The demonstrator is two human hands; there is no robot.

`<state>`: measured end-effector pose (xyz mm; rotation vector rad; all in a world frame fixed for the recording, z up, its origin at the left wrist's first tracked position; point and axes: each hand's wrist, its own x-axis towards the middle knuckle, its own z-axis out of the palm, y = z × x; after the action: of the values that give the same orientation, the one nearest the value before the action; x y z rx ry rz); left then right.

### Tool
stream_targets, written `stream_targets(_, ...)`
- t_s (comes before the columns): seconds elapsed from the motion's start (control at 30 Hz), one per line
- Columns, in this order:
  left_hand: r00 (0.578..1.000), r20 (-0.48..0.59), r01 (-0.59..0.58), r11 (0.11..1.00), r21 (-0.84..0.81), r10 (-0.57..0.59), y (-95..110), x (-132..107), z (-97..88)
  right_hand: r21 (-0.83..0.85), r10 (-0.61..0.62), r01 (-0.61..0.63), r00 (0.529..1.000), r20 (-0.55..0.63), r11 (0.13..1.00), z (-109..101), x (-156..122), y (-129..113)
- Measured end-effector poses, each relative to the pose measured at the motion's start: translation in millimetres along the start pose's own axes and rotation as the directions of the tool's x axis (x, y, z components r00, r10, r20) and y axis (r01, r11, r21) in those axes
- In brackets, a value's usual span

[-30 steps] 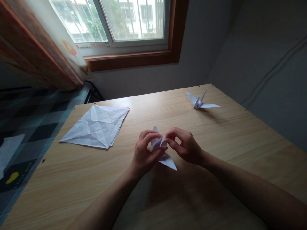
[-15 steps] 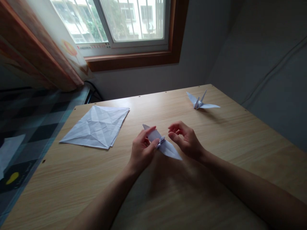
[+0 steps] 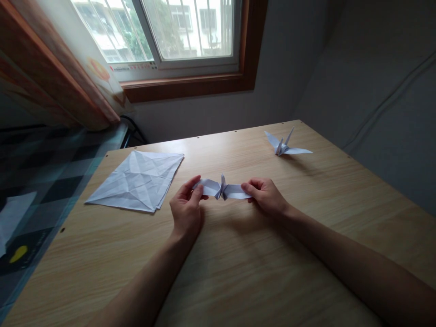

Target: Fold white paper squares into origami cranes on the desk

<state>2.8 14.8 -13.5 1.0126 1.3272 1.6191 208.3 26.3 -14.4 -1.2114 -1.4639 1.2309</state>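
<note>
Between my two hands a white paper crane is stretched above the table, its wings spread left and right and its folded middle pointing up. My left hand pinches the tip of the left wing between thumb and fingers. The right wing's tip is pinched by my right hand. Both wing tips are partly hidden by the fingers. Farther back on the right, a second paper crane stands on the table with its wings open.
Creased white paper sheets lie stacked on the left of the wooden table. Beyond the table's left edge is a checked cloth with a white paper on it. A window and a curtain are behind.
My right hand has closed on one wing tip. My left hand has shifted left, from the crane's middle to the other wing tip. The held crane has turned, its wings now level.
</note>
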Motion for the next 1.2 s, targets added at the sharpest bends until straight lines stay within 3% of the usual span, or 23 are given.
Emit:
stream_targets(0.17,0.995,0.001,0.094,0.983,-0.158,-0.095,-3,6,-1.7,0.236,0.124,-0.121,0.992,0.003,0.964,-2,3,3)
stream_targets(0.37,0.996,0.091,0.03,0.995,-0.096,-0.021,2,0,0.4,0.394,0.124,-0.175,0.981,0.151,0.902,0,1,-2)
stream_targets(0.47,0.987,0.158,0.026,0.999,-0.023,-0.022,7,-4,3.6,0.379,0.108,-0.152,0.985,0.134,0.913,2,0,-3)
stream_targets(0.57,0.987,0.157,0.042,0.999,-0.002,-0.042,10,-6,5.6,0.388,0.06,-0.095,0.993,0.103,0.917,4,-1,-4)
stream_targets(0.7,0.971,0.229,0.09,0.994,-0.067,-0.072,9,-6,4.5,0.433,0.029,-0.074,0.994,0.109,0.898,4,-2,-5)
stream_targets(0.8,0.952,0.294,0.132,0.982,-0.132,-0.089,6,-5,2.7,0.37,0.022,-0.064,0.993,0.118,0.927,3,-3,-5)
stream_targets(1.0,0.929,0.33,0.257,0.933,-0.252,-0.167,6,-3,0.6,0.07,0.022,-0.043,0.963,0.268,0.997,-1,-5,-4)
stream_targets(1.2,0.918,0.317,0.348,0.867,-0.356,-0.239,8,2,-2.0,0.148,-0.026,-0.03,0.932,0.362,0.988,-2,-5,-2)
